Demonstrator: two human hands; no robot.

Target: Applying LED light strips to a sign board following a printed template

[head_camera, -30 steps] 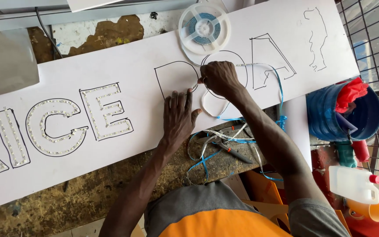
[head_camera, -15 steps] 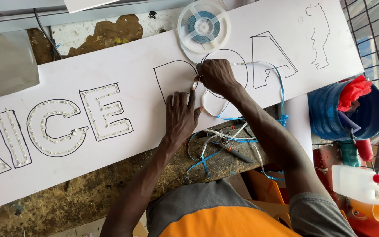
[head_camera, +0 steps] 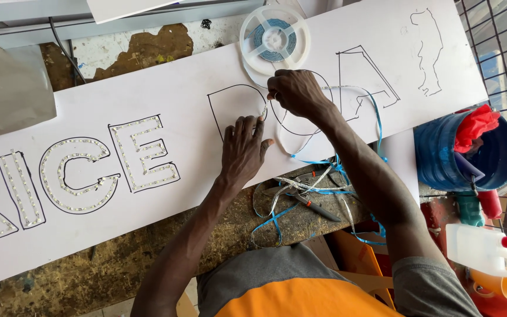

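White reel [head_camera: 274, 40] near right hand [head_camera: 296, 93], seemingly untouched.

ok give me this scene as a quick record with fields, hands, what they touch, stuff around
left hand: flat on the white sign board, fingers spread, pressing beside an outlined letter
right hand: pinching a thin light strip against the board at the letter outline
finished letters: outlines filled with small lights, at the left of the board
strip reel: on the board's far edge
blue bucket: at the right, red cloth inside
white jug: red cap, near right
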